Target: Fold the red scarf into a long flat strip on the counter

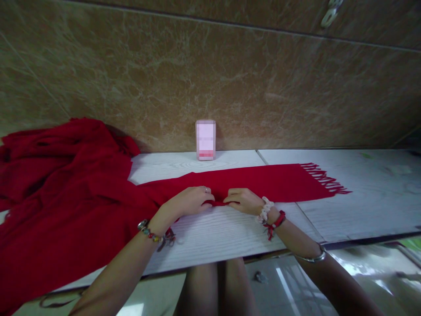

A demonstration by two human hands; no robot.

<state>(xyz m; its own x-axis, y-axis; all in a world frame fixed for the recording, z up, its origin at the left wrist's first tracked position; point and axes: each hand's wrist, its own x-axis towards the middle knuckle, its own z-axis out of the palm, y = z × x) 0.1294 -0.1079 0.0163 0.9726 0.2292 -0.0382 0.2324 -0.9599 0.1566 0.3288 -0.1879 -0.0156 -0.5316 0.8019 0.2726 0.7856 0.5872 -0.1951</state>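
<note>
Left hand (pixel 196 199) and right hand (pixel 244 201) pinch the scarf (pixel 263 182) along its near edge. I'd keep that edge evenly taut.

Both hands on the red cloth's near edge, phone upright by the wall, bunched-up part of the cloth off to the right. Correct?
One slip: the bunched-up part of the red cloth lies to the left, as the head view shows. The rest stands: left hand and right hand on the near edge, phone upright by the wall.
</note>
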